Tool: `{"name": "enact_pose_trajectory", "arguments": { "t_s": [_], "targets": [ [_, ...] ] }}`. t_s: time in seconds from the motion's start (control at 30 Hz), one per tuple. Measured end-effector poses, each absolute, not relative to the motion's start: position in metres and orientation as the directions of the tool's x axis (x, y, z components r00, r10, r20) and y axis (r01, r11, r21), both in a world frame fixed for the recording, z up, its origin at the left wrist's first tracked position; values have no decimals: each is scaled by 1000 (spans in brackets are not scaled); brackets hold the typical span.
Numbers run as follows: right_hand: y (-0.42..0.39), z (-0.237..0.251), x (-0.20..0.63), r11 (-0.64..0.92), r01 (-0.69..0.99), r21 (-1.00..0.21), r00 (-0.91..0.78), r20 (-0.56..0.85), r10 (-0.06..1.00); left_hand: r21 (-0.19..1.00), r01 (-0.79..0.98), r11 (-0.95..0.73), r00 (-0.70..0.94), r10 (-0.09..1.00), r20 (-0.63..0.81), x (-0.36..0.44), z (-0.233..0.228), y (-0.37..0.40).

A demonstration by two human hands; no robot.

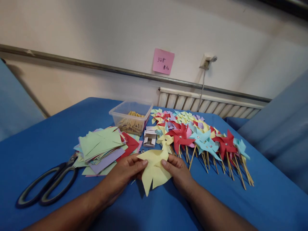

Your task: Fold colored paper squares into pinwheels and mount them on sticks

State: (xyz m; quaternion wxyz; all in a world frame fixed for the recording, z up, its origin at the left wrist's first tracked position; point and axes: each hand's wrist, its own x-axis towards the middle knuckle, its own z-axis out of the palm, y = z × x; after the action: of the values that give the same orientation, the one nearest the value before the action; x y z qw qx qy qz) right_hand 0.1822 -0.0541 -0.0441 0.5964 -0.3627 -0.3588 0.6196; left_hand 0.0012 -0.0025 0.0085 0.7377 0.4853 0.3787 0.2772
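Two hands on one piece: my left hand [125, 175] and right hand [176, 171] both pinch a yellow cut paper square [154, 168], fingers closed lightly on its side edges, thumbs on top. The paper sits just above the blue tablecloth [48, 141], near the front edge, between my wrists. It looks slit from the corners, flaps loose. My read: I should keep the pinch soft, bend alternate tips to the centre without creasing, and hold the centre flat so the tips line up.

Around it: paper stack [101, 146] to the left, mixed colours, touching nothing I hold. Scissors [48, 184] lie further left, well apart. Clear tub of sticks [131, 117] behind. Small white box [149, 138] just past the paper, with tiny pins [141, 150] beside it. Finished pinwheels [199, 138] crowd the right side, their sticks near my right hand; easy to knock. Pink note [163, 61] on the wall.
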Motion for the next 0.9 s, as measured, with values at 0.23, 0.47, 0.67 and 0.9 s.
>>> {"name": "enact_pose_trajectory", "arguments": {
  "t_s": [0.23,0.47,0.67,0.9],
  "targets": [
    [-55,-50,181,-70,-441,-895,-57,-50,997,912,25,409,638,696,-330,1,11,-7],
    [-61,-40,183,-27,-401,-916,-170,45,984,913,0,408,600,730,-326,-1,0,-4],
    [-61,-37,181,-51,-363,-931,-178,16,984,910,12,414,575,742,-345,0,-1,-3],
    [-63,-37,186,-34,-432,-901,-277,96,956,916,-3,401,502,793,-345,1,1,-3]
  ]
}}
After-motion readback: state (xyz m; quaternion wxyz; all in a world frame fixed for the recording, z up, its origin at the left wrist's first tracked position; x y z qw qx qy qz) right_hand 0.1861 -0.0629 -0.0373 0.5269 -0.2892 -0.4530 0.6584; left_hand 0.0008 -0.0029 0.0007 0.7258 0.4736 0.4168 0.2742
